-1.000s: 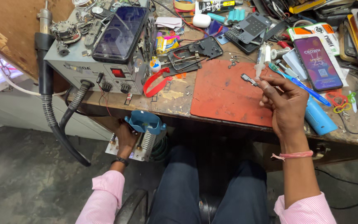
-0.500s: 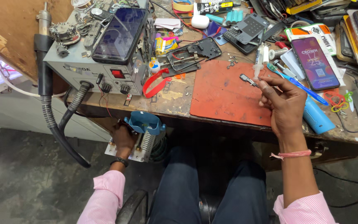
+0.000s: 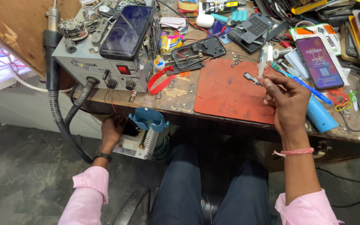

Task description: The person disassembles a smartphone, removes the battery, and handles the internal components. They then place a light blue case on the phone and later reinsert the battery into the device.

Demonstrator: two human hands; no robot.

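Head camera looks down on a worn wooden workbench crowded with repair clutter, above a grey concrete floor. At the bench's left end stands a grey rework station with 2 knobs and a red display; a dark phone lies on top of it, and a black corrugated hose hangs off its front. A red mat covers the middle of the bench. Farther right, a lit phone lies face up beside a blue cylinder.

Right hand is raised over the mat's right edge, fingers pinched closed around a white syringe-like tube and a small metal part held just above the mat. Left hand reaches below the bench edge, fingers curled on a small dark item beside a blue-topped device; how firmly it grips, I cannot tell.
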